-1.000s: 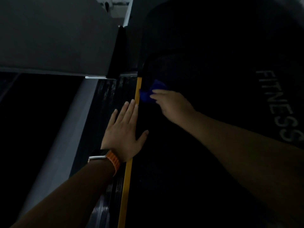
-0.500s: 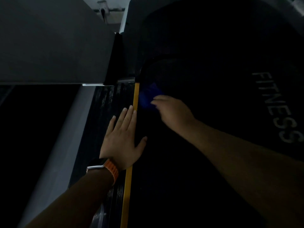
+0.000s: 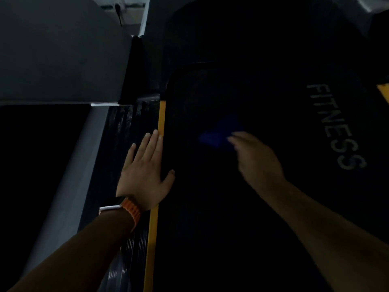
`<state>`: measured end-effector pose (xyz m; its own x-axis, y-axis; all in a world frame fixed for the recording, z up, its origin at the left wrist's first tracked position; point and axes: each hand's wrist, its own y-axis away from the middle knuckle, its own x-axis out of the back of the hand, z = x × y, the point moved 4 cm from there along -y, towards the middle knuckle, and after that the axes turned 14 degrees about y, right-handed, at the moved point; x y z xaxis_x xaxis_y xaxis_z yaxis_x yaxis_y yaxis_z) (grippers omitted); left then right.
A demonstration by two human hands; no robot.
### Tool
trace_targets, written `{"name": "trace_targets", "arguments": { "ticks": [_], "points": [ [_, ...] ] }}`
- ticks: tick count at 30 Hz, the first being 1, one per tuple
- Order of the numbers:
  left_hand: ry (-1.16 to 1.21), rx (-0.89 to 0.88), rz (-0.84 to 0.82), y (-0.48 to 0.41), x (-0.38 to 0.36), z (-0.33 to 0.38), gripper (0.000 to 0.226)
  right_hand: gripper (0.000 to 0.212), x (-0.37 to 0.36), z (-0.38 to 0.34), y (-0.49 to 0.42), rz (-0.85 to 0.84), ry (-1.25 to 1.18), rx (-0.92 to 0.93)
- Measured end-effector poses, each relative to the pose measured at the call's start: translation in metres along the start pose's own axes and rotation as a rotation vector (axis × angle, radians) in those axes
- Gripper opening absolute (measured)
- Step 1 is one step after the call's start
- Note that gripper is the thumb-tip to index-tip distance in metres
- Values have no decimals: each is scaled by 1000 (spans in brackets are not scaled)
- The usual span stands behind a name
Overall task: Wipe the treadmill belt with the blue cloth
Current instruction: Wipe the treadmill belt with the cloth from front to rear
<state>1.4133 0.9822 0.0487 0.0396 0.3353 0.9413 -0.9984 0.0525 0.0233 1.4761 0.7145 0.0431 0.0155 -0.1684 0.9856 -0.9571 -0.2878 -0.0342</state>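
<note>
One blue cloth [image 3: 219,133] apparently under right hand [image 3: 255,160] fingers on one treadmill belt [image 3: 210,207]; left hand [image 3: 145,175] flat, splayed

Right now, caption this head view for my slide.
Right hand presses the blue cloth onto the dark belt while the left hand lies flat across the yellow strip.

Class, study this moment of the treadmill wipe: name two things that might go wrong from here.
1. The left hand lies flat across the yellow strip with its thumb on the belt; belt movement might drag it.
2. The right hand only pushes the blue cloth with its fingertips, so it may slip away.
</note>
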Motion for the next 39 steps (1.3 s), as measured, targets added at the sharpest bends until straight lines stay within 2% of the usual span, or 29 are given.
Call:
{"name": "trace_targets", "arguments": {
  "ticks": [2,3,5,7,8,9,13,16,18,22,29,31,34,36,37,39],
  "points": [
    [-7,4,-1,0,-1,0,91,49,6,15,14,3,-16,-297],
    [-10,8,-6,1,-1,0,91,46,6,-6,15,60,-23,-322],
    [-13,6,-18,2,-1,0,91,37,7,-70,12,120,-91,-150],
    [-18,8,-27,1,0,1,92,34,2,-125,16,11,-136,168],
    [-18,10,-29,0,1,1,92,34,2,-134,18,-35,-155,267],
    [-15,12,-30,0,1,2,92,35,2,-131,16,-37,-161,294],
    [-12,13,-16,0,2,3,93,23,10,-87,21,74,-14,184],
    [-22,24,-8,1,1,3,93,22,11,-81,27,38,77,144],
    [-18,23,-4,1,2,4,92,31,12,-85,28,-9,67,150],
    [-22,28,-21,1,2,4,93,65,-6,-92,33,-207,107,282],
    [-27,25,-25,0,2,2,94,59,-16,-106,5,-166,135,401],
    [-26,24,-30,0,2,2,94,56,-7,-81,14,-123,171,364],
    [-19,19,-22,-2,1,2,93,55,7,-9,30,-111,238,-12],
    [-20,20,-17,-2,0,0,93,56,8,-3,34,-142,273,-168],
    [-19,19,-19,-1,0,1,92,56,7,-22,32,-118,266,-138],
    [-19,17,-18,0,0,1,91,55,-3,-82,34,-89,201,61]
  ]
}}
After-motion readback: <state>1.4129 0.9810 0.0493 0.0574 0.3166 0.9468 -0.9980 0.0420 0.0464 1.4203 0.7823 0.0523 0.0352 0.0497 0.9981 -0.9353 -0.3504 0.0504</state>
